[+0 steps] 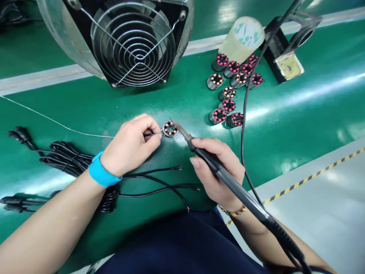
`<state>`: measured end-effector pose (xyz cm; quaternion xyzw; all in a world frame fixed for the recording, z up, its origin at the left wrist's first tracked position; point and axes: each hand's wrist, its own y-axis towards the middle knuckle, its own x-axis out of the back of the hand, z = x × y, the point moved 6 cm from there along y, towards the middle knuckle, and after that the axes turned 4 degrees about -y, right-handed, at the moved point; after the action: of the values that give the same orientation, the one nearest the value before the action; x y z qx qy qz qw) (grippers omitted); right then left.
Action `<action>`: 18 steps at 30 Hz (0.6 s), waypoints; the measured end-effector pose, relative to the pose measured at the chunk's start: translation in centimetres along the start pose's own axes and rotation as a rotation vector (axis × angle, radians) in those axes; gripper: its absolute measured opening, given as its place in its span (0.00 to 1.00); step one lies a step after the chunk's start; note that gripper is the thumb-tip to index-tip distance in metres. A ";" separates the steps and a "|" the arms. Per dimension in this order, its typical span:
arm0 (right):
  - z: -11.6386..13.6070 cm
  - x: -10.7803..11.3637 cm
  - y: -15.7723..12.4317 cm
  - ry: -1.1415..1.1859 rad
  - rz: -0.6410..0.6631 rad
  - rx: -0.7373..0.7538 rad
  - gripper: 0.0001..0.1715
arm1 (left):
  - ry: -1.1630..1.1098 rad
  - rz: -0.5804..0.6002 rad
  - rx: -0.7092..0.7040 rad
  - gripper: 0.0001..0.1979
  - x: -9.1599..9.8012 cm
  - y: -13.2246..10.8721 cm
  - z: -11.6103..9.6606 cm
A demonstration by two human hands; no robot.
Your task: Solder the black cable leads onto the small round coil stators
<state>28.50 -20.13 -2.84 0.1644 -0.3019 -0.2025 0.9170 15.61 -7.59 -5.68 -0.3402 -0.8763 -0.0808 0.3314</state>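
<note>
My right hand (218, 169) grips a soldering iron (203, 154) like a pen, its tip at the right rim of a small round motor stator (170, 129) with copper windings. From the left, my left hand (135, 142) pinches beside that stator, thumb and forefinger closed. A thin silvery solder wire (71, 128) runs in from the left edge and goes behind this hand; a fine strand shows between fingertips and stator. A short dark piece, perhaps a cable end, also shows at the fingers. What lies inside the palm is hidden.
A fan with a wire guard (139, 57) stands at the back. Several wound stators (228, 105) cluster at the right, near a tape roll (245, 36) and an iron stand with sponge (288, 66). Coiled black cables (67, 158) lie left. The iron's cord (243, 125) crosses the right side.
</note>
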 end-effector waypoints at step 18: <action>-1.3 -0.5 -1.5 0.080 -0.058 -0.050 0.10 | 0.023 -0.036 -0.020 0.04 0.1 -0.1 0.0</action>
<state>28.56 -20.99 -4.70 0.1581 -0.2549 -0.2296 0.9259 15.45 -7.64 -5.64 -0.3268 -0.8776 -0.0994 0.3364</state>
